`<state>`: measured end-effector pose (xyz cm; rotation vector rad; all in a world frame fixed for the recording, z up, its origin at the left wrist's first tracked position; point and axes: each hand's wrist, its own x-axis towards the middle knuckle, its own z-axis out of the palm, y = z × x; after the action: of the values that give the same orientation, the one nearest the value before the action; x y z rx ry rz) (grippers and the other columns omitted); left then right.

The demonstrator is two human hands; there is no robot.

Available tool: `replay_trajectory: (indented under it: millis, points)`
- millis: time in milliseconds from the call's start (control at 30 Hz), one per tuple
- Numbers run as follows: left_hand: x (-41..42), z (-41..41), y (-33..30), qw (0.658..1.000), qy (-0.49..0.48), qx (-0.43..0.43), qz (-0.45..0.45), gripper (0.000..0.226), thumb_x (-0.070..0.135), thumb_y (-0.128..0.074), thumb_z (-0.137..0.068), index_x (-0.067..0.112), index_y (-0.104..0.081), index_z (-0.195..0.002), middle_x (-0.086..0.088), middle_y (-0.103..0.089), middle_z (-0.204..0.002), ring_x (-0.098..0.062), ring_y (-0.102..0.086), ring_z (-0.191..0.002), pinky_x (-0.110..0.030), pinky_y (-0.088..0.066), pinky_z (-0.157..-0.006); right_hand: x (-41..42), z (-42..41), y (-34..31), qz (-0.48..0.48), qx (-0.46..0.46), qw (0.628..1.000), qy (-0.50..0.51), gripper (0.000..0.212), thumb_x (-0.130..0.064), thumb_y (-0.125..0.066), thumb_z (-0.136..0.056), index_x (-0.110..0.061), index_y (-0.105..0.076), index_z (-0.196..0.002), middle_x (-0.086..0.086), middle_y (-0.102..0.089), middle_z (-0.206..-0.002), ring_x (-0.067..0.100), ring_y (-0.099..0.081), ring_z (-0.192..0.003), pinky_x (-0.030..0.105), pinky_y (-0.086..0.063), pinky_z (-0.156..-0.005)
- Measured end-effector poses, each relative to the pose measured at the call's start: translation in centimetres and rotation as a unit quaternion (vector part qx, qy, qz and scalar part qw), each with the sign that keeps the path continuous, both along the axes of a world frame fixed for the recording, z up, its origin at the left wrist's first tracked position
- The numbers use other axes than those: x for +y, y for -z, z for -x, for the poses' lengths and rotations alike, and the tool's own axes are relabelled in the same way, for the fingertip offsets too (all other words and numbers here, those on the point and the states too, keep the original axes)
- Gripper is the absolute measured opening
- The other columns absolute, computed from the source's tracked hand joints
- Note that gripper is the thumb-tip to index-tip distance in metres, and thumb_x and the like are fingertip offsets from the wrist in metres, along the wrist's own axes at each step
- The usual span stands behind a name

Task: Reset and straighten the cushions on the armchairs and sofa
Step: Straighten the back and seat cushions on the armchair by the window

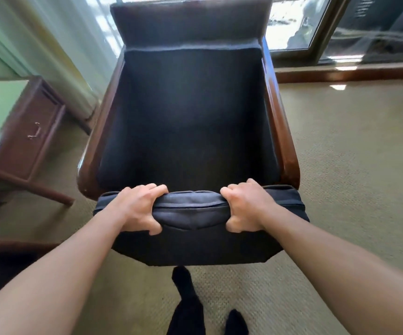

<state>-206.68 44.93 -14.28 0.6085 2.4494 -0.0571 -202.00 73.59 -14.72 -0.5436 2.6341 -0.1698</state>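
A dark blue seat cushion (190,122) lies in a wooden armchair (281,131) directly in front of me. Its front edge sticks out past the ends of the armrests. My left hand (137,206) grips that front edge left of centre, fingers on top and thumb underneath. My right hand (246,206) grips the same edge right of centre in the same way. The fabric between the two hands is bunched. A dark blue back cushion (188,22) stands upright against the chair's back.
A wooden side table with a drawer (24,131) stands to the left of the chair. Pale curtains (58,44) hang behind it. A glass door with a wooden frame (316,39) is at the back right. Beige carpet (352,165) covers the floor; my dark-clad feet (186,286) are below.
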Motion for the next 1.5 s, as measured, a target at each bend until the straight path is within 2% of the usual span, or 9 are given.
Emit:
replay_trajectory:
  millis: [233, 500, 667, 867, 933, 1033, 1100, 1200, 1500]
  points:
    - [-3.7, 8.2, -3.8, 0.996, -0.052, 0.019, -0.074, 0.077, 0.055, -0.065, -0.040, 0.039, -0.057, -0.115, 0.016, -0.058, -0.102, -0.014, -0.056, -0.095, -0.042, -0.050, -0.087, -3.5, 9.0, -3.6, -0.015, -0.026, 0.999, 0.039, 0.037, -0.036, -0.074, -0.051, -0.023, -0.049, -0.075, -0.006, -0.057, -0.075, 0.019, -0.055, -0.068, 0.031, -0.039, -0.054]
    - [-2.7, 21.9, -2.5, 0.987, -0.083, -0.056, -0.121, 0.062, 0.042, -0.072, -0.042, 0.044, -0.063, -0.103, 0.012, -0.065, -0.091, -0.011, -0.060, -0.086, -0.036, -0.055, -0.072, -3.2, 21.2, -4.5, -0.031, -0.083, 0.986, 0.139, 0.034, -0.023, -0.076, -0.047, -0.017, -0.056, -0.074, -0.001, -0.064, -0.071, 0.021, -0.059, -0.067, 0.032, -0.045, -0.053]
    - [-1.5, 29.5, 1.3, 0.983, -0.094, -0.088, -0.129, 0.064, 0.040, -0.073, -0.043, 0.040, -0.065, -0.107, 0.014, -0.061, -0.097, -0.010, -0.058, -0.090, -0.036, -0.056, -0.077, -2.8, 27.7, -1.0, -0.047, -0.069, 0.979, 0.187, 0.029, -0.021, -0.074, -0.053, -0.021, -0.059, -0.078, -0.002, -0.061, -0.077, 0.016, -0.054, -0.069, 0.029, -0.031, -0.055]
    - [1.1, 33.5, 6.7, 0.986, -0.118, -0.032, -0.117, 0.047, 0.041, -0.071, -0.072, 0.038, -0.070, -0.118, 0.010, -0.069, -0.112, -0.017, -0.061, -0.105, -0.038, -0.053, -0.090, -2.1, 30.7, 5.7, -0.058, -0.013, 0.965, 0.256, 0.041, -0.030, -0.059, -0.080, -0.023, -0.063, -0.120, 0.002, -0.066, -0.105, 0.028, -0.061, -0.100, 0.036, -0.050, -0.086]
    - [2.6, 33.1, 9.4, 0.986, -0.105, -0.048, -0.117, 0.041, 0.046, -0.064, -0.083, 0.037, -0.070, -0.123, 0.009, -0.070, -0.122, -0.018, -0.062, -0.113, -0.039, -0.053, -0.095, -2.2, 30.0, 8.9, -0.045, -0.056, 0.958, 0.279, 0.050, -0.035, -0.055, -0.088, -0.024, -0.058, -0.136, 0.006, -0.066, -0.124, 0.029, -0.060, -0.116, 0.038, -0.051, -0.097]
    - [2.9, 29.5, 13.6, 0.989, -0.067, -0.122, -0.045, 0.062, 0.050, -0.061, -0.088, 0.037, -0.050, -0.148, 0.003, -0.054, -0.149, -0.023, -0.050, -0.136, -0.044, -0.048, -0.105, -3.2, 26.8, 12.6, -0.068, -0.159, 0.956, 0.238, 0.063, -0.036, -0.054, -0.092, -0.028, -0.039, -0.153, 0.003, -0.042, -0.157, 0.026, -0.042, -0.142, 0.036, -0.038, -0.113]
    - [2.2, 26.1, 16.9, 0.986, -0.047, -0.162, -0.007, 0.073, 0.053, -0.059, -0.092, 0.039, -0.032, -0.158, 0.002, -0.025, -0.168, -0.027, -0.027, -0.152, -0.049, -0.039, -0.114, -3.5, 24.1, 15.4, -0.072, -0.230, 0.947, 0.214, 0.070, -0.037, -0.054, -0.093, -0.033, -0.028, -0.158, 0.001, -0.014, -0.168, 0.026, -0.022, -0.152, 0.038, -0.028, -0.119]
    - [0.6, 21.8, 20.2, 0.990, -0.026, -0.136, 0.006, 0.085, 0.057, -0.058, -0.094, 0.040, -0.011, -0.162, 0.008, 0.013, -0.171, -0.024, 0.007, -0.157, -0.054, -0.028, -0.119, -3.6, 20.7, 18.4, -0.045, -0.267, 0.937, 0.219, 0.077, -0.036, -0.056, -0.094, -0.036, -0.016, -0.160, -0.004, 0.014, -0.168, 0.027, 0.003, -0.155, 0.044, -0.021, -0.122]
    - [2.2, 17.4, 20.0, 0.995, -0.044, -0.080, 0.028, 0.090, 0.054, -0.058, -0.093, 0.033, -0.006, -0.164, 0.000, 0.010, -0.171, -0.033, 0.001, -0.157, -0.055, -0.037, -0.114, -2.9, 16.3, 19.2, -0.028, -0.223, 0.950, 0.215, 0.085, -0.038, -0.057, -0.092, -0.035, -0.007, -0.161, -0.004, 0.018, -0.167, 0.022, 0.011, -0.155, 0.049, -0.025, -0.121]
